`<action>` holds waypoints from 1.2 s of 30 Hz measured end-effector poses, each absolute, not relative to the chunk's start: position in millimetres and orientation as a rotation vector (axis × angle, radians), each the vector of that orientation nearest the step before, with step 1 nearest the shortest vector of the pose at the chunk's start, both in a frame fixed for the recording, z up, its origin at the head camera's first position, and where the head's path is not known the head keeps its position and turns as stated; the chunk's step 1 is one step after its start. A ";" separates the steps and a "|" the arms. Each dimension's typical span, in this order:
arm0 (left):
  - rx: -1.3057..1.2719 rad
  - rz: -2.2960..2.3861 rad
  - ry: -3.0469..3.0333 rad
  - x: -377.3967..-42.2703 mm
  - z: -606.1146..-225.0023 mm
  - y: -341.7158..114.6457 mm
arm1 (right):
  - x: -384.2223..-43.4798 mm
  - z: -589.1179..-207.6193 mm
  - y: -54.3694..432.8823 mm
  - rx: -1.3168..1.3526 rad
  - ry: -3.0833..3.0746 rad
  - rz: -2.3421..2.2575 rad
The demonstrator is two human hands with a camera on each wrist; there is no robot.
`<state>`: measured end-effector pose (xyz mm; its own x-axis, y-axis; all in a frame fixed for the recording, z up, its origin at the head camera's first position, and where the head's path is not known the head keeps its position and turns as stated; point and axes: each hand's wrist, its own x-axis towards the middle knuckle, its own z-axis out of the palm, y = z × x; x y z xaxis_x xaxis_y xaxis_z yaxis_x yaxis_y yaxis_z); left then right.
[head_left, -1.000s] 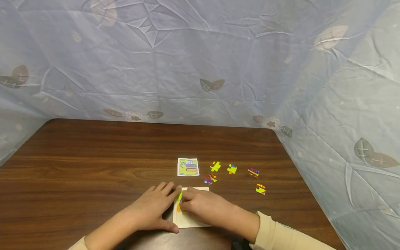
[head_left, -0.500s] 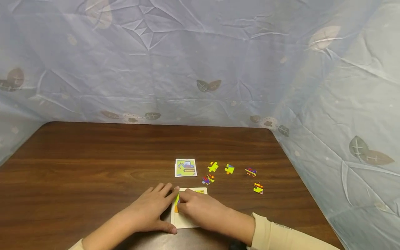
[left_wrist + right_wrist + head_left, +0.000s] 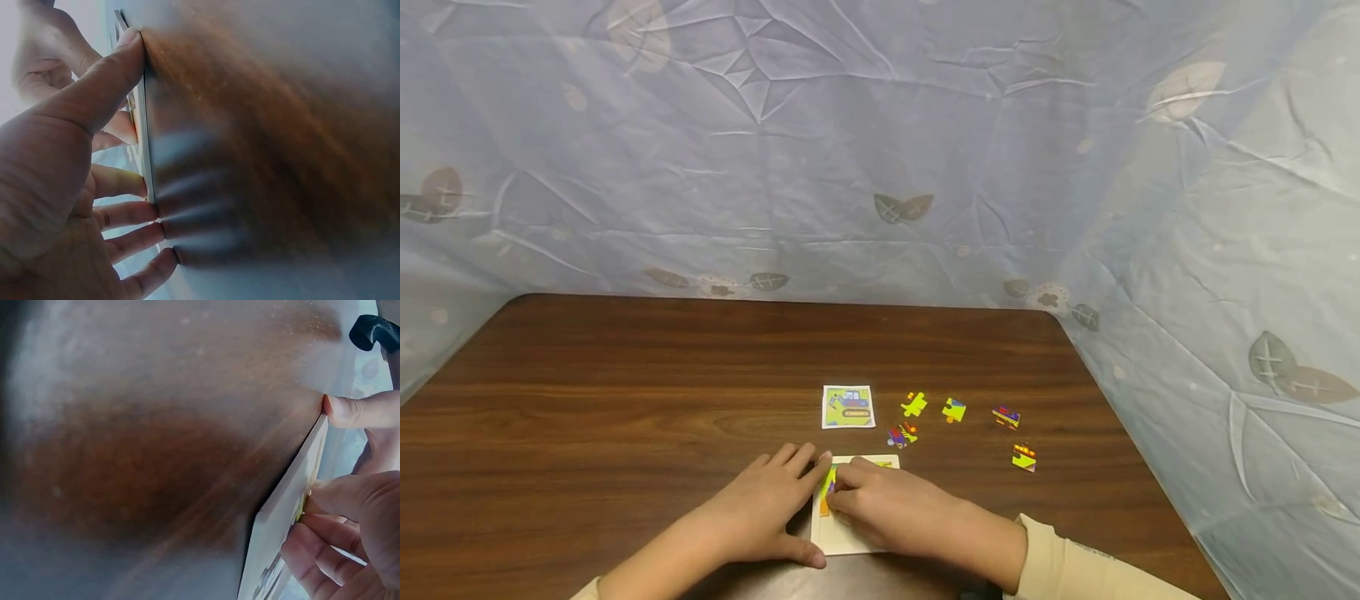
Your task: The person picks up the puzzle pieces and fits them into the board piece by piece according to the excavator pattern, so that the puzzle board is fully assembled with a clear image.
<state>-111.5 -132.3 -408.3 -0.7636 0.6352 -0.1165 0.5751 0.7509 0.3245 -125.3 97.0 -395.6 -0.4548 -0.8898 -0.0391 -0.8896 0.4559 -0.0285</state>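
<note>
A pale square puzzle board [image 3: 842, 542] lies on the brown table near its front edge. Green and orange puzzle pieces show in its left part, beside the right fingers. My left hand [image 3: 767, 508] rests along the board's left edge, fingers spread, with the thumb at the near left corner. Over the board, my right hand [image 3: 895, 508] pinches a small yellow-green puzzle piece [image 3: 300, 509] between thumb and fingers, close against the board's surface. Most of that piece is hidden by the fingers, and the right hand covers much of the board.
Beyond the board lies a picture card [image 3: 848, 407] showing an excavator. Loose puzzle pieces lie to its right, among them a green one [image 3: 913, 405], a purple one [image 3: 902, 435] and an orange-and-green one [image 3: 1024, 457]. A patterned cloth [image 3: 820, 167] hangs behind the table.
My right hand has shifted slightly on the board, and a yellow-green strip near the board's far edge now shows. The left hand stays in place. The head view has moved slightly.
</note>
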 end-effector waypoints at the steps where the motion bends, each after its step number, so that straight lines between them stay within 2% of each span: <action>1: 0.955 0.397 2.729 -111.4 -408.4 -132.0 | -125.4 -395.5 97.4 -1.613 2.641 -0.022; 10: 0.940 0.393 2.718 -111.1 -409.6 -130.3 | -132.4 -393.6 102.0 -1.526 2.571 -0.130; 23: 0.930 0.403 2.729 -111.4 -409.2 -130.1 | -147.1 -389.4 137.1 -1.338 2.536 -0.402; 36: 0.922 0.410 2.721 -112.0 -408.7 -130.6 | -189.4 -392.4 179.6 -1.007 2.761 -0.469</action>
<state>-112.0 -130.6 -408.7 -0.7725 0.6207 -0.1342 0.5536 0.7618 0.3365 -189.4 179.6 -392.4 -0.7589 -0.6495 -0.0475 -0.5974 0.7233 -0.3462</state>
